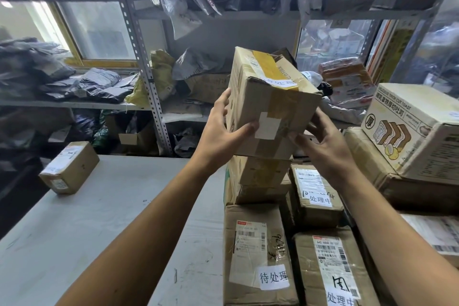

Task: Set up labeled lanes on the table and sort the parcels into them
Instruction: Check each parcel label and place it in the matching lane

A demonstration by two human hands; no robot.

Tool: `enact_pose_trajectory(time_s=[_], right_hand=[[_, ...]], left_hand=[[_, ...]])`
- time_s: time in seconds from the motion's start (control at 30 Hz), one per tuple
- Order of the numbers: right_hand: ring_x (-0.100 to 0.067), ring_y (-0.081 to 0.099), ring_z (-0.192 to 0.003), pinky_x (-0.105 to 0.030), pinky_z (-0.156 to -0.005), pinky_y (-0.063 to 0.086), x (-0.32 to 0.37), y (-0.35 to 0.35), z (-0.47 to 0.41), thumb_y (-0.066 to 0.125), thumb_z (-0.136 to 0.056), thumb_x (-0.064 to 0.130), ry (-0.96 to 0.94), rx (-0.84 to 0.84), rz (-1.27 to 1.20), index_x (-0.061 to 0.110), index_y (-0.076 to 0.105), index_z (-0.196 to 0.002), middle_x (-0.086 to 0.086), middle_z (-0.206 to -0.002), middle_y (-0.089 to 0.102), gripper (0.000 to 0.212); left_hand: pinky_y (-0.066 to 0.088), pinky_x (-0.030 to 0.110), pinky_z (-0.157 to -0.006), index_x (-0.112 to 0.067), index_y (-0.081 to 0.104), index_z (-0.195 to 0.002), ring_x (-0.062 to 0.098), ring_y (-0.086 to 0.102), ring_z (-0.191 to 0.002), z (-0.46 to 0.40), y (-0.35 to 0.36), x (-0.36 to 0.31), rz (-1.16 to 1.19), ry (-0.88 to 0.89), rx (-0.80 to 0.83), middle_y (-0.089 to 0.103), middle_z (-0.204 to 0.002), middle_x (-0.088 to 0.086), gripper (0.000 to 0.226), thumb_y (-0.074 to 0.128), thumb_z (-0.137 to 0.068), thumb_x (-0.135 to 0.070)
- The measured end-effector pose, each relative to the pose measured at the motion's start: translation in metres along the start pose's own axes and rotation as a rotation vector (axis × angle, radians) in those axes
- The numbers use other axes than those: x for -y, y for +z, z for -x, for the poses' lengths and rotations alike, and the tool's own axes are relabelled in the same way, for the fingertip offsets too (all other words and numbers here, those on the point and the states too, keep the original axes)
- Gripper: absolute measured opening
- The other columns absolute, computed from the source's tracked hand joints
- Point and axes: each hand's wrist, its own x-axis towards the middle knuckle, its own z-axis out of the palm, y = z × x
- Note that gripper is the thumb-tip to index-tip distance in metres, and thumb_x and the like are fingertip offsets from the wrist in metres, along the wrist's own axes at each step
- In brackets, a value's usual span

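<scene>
Held box point(270, 104) brown cardboard, yellow tape, white labels; table point(104, 206) grey; toast carton point(417, 131) cream, brown print.

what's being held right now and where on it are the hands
A taped cardboard box, lifted above the stack. The left hand grips its lower left side, thumb on the front face; the right hand holds its lower right corner.

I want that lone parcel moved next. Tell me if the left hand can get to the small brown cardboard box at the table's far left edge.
Probably not yet: the left hand grips the taped cardboard box. The bare grey table leaves the way to the small brown cardboard box free.
</scene>
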Motion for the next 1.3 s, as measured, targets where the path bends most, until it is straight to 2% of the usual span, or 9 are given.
enact_pose_trajectory(time_s=[0.23,0.33,0.43,0.5,0.63,0.9,1.07,1.23,1.3], right_hand=[[-0.007,0.045,-0.136,-0.041,-0.108,0.046,0.013,-0.003,0.010,0.077,-0.081,0.037,-0.040,-0.119,0.114,0.021,0.022,-0.157,0.011,-0.150,0.045,0.094],[0.008,0.039,-0.134,-0.031,-0.109,0.043,0.021,-0.005,0.019,0.073,-0.081,0.053,-0.095,-0.203,0.252,0.032,0.022,-0.155,0.012,-0.152,0.040,0.093],[0.006,0.035,-0.138,-0.013,-0.104,0.038,0.032,-0.002,0.027,0.066,-0.080,0.059,-0.207,-0.290,0.412,0.029,0.022,-0.156,0.003,-0.158,0.034,0.093],[-0.006,0.034,-0.143,-0.024,-0.109,0.039,0.040,0.003,0.030,0.066,-0.083,0.054,-0.293,-0.308,0.480,0.023,0.022,-0.156,-0.001,-0.160,0.033,0.091],[-0.016,0.032,-0.147,-0.045,-0.111,0.042,0.055,0.019,0.038,0.067,-0.086,0.041,-0.424,-0.300,0.515,0.011,0.026,-0.155,-0.005,-0.160,0.031,0.085],[-0.031,0.046,-0.137,-0.051,-0.099,0.051,0.074,0.099,0.038,0.067,-0.089,0.031,-0.660,-0.078,0.481,-0.006,0.037,-0.145,-0.021,-0.151,0.042,0.073],[-0.022,0.045,-0.139,-0.041,-0.103,0.051,0.059,0.185,0.026,0.062,-0.091,0.044,-0.568,0.121,0.406,0.008,0.032,-0.150,-0.012,-0.154,0.042,0.075],[-0.008,0.043,-0.137,-0.016,-0.105,0.041,0.033,0.275,0.008,0.062,-0.090,0.048,-0.448,0.278,0.380,0.021,0.026,-0.153,0.000,-0.155,0.040,0.078],[-0.006,0.043,-0.137,-0.018,-0.106,0.041,0.024,0.313,-0.002,0.062,-0.089,0.050,-0.401,0.318,0.383,0.025,0.023,-0.154,0.003,-0.155,0.039,0.079]], left_hand=[[0.039,-0.007,-0.070,-0.037,0.017,-0.155,-0.044,0.028,-0.096,0.006,-0.004,-0.006,-0.056,0.011,-0.001,0.030,-0.142,-0.020,0.099,0.075,-0.076,-0.052],[0.034,-0.007,-0.073,-0.040,0.015,-0.155,-0.035,0.030,-0.107,0.011,-0.011,-0.011,-0.113,0.030,-0.021,0.028,-0.157,-0.013,0.100,0.072,-0.075,-0.059],[0.029,0.012,-0.096,-0.038,0.015,-0.155,-0.011,0.027,-0.128,0.018,-0.019,-0.012,-0.150,0.050,-0.046,0.025,-0.161,-0.010,0.099,0.070,-0.075,-0.060],[0.026,0.028,-0.104,-0.036,0.016,-0.155,-0.004,0.023,-0.133,0.023,-0.024,-0.012,-0.167,0.048,-0.067,0.024,-0.162,-0.007,0.098,0.070,-0.077,-0.058],[0.030,0.039,-0.109,-0.034,0.020,-0.155,0.012,0.028,-0.144,0.036,-0.036,-0.014,-0.156,0.003,-0.114,0.029,-0.161,-0.003,0.096,0.067,-0.075,-0.058],[0.036,0.039,-0.111,-0.035,0.026,-0.152,0.008,0.035,-0.137,0.063,-0.088,-0.005,-0.172,-0.064,-0.229,0.035,-0.156,-0.002,0.084,0.065,-0.080,-0.053],[0.037,0.039,-0.109,-0.036,0.028,-0.151,0.015,0.037,-0.140,0.082,-0.146,0.017,-0.189,-0.134,-0.318,0.036,-0.156,0.000,0.081,0.064,-0.080,-0.051],[0.039,0.046,-0.112,-0.037,0.030,-0.150,0.014,0.038,-0.140,0.091,-0.218,0.059,-0.234,-0.211,-0.407,0.038,-0.155,-0.001,0.079,0.064,-0.080,-0.053],[0.038,0.042,-0.111,-0.037,0.031,-0.150,0.012,0.038,-0.139,0.091,-0.249,0.080,-0.232,-0.231,-0.425,0.038,-0.155,-0.002,0.078,0.064,-0.081,-0.053]])
